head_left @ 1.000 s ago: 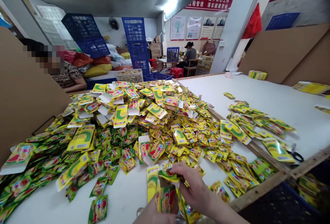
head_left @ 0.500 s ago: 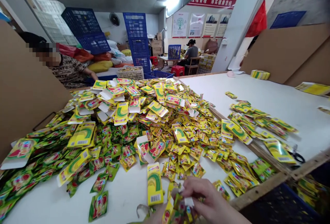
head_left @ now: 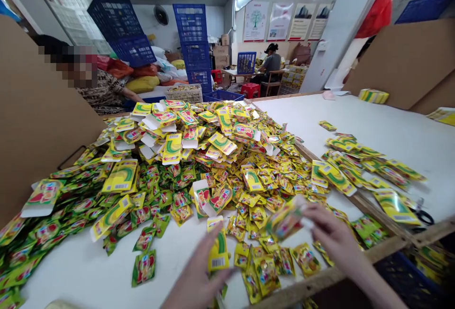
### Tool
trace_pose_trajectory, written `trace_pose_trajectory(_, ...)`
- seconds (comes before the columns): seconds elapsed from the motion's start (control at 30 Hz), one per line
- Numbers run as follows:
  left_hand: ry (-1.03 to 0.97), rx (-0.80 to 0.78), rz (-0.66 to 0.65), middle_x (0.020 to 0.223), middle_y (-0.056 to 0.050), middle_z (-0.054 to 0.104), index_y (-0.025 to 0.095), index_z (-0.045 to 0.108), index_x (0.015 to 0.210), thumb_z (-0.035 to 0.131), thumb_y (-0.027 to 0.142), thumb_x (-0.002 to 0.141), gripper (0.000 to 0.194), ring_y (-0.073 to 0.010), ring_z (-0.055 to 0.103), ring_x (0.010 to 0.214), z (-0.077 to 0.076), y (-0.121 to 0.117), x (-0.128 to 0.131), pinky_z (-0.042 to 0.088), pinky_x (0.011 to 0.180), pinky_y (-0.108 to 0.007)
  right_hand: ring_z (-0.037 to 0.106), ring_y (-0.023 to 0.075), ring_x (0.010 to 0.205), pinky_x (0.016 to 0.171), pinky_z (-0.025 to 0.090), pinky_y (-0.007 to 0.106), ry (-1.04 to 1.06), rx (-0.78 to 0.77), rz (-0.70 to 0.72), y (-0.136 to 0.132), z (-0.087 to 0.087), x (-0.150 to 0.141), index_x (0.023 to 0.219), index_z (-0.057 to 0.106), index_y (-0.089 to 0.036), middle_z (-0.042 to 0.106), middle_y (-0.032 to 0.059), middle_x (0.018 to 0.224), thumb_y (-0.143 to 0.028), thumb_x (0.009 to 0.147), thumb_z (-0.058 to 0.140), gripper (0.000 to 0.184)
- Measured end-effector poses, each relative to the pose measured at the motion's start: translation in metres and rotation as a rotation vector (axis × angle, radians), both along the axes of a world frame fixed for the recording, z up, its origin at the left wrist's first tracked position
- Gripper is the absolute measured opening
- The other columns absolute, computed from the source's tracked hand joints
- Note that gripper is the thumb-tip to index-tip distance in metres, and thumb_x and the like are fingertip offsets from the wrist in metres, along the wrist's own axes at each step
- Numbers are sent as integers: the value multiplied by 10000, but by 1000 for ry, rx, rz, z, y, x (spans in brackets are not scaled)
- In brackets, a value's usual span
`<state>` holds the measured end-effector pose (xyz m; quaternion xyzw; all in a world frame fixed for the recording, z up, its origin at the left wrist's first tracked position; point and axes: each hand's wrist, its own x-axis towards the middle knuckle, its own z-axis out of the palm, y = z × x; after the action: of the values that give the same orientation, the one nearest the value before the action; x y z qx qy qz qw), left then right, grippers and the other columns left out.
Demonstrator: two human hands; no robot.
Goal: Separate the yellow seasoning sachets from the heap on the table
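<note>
White surface (head_left: 284,110) heaped with yellow and green packets (head_left: 213,157) | right hand (head_left: 325,226) grips blurred small box (head_left: 287,219) | left hand (head_left: 204,266) open, beside yellow carton (head_left: 217,247)

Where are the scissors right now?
The scissors are at the right of the head view, on the white tabletop, just right of a glossy yellow carton and by the wooden edge.

Raised carton (head_left: 285,219): yellow, green and red print, motion-blurred; white flaps visible at the end in the right hand (head_left: 329,233); tilted above yellow sachets (head_left: 267,271). Yellow carton (head_left: 218,248): green curved band, barcode at near end; lies lengthwise beside the left hand (head_left: 199,268), contact unclear.
</note>
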<state>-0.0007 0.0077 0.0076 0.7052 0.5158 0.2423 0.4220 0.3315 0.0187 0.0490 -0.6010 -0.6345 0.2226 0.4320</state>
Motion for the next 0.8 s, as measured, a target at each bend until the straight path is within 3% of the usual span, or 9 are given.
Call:
trace_pose_trajectory(0.07, 301, 378, 259, 1333, -96, 474, 255, 485, 1228, 574, 451, 741, 533, -308, 294, 1308, -15, 16, -63, 201, 1079, -532, 610, 235, 756, 626, 483, 341, -179, 97, -354, 19, 3, 47, 878, 631, -207, 634, 96, 879, -403, 742, 490, 277)
trace_pose_trajectory(0.13, 472, 521, 378, 1259, -131, 525, 208, 542, 1159, 557, 481, 736, 504, -336, 359, 1262, -29, 32, -123, 270, 1043, -547, 586, 219, 612, 575, 458, 356, -317, 66, -572, 35, 9, 85, 951, 618, -197, 621, 103, 817, -383, 749, 472, 311)
trace_pose_trajectory(0.2, 486, 478, 339, 1263, -115, 522, 214, 473, 1218, 440, 445, 822, 459, -277, 467, 1189, -38, 47, -163, 386, 986, -485, 589, 247, 697, 658, 449, 403, -383, 101, -636, 48, 11, 103, 1008, 598, -186, 587, 152, 948, -330, 738, 460, 336)
trace_pose_trajectory(0.27, 548, 500, 322, 1376, -119, 404, 219, 381, 1300, 415, 432, 838, 509, -277, 402, 1248, -40, 61, -177, 379, 993, -475, 581, 273, 803, 711, 447, 424, -406, 173, -590, 55, 7, 98, 1037, 578, -173, 546, 182, 1054, -307, 735, 453, 354)
trace_pose_trajectory(0.43, 631, 545, 312, 1443, -77, 321, 270, 308, 1351, 412, 448, 835, 556, -278, 326, 1299, -36, 105, -153, 334, 1021, -472, 605, 208, 834, 674, 514, 325, -373, 275, -253, 30, -30, 4, 976, 559, -216, 613, 83, 983, -311, 811, 429, 231)
trace_pose_trajectory(0.53, 630, 509, 340, 1445, -76, 316, 251, 470, 1241, 428, 450, 825, 463, -299, 308, 1305, -38, 120, -140, 399, 960, -462, 561, 209, 991, 866, 457, 360, -431, 311, 299, -5, -48, -77, 1096, 512, -216, 623, 75, 1008, -159, 786, 452, 321)
trace_pose_trajectory(0.63, 630, 486, 390, 1399, -103, 381, 236, 539, 1155, 457, 424, 812, 400, -333, 306, 1294, -43, 112, -124, 404, 920, -513, 473, 237, 1120, 948, 385, 385, -538, 211, 805, -30, -54, -142, 1146, 505, -234, 593, 67, 1097, -279, 809, 491, 340)
trace_pose_trajectory(0.7, 619, 475, 415, 1340, -106, 453, 249, 547, 1137, 486, 405, 798, 378, -335, 361, 1256, -46, 95, -105, 401, 908, -528, 419, 257, 1171, 976, 345, 409, -607, 152, 936, -33, -55, -164, 1171, 490, -223, 559, 82, 1159, -358, 829, 484, 367)
trace_pose_trajectory(0.8, 572, 473, 495, 1305, -118, 474, 242, 529, 1155, 475, 387, 809, 379, -317, 413, 1211, -52, 69, -62, 371, 940, -524, 388, 279, 1188, 1009, 286, 447, -660, 32, 905, -27, -57, -163, 1202, 467, -201, 526, 98, 1207, -352, 812, 518, 421)
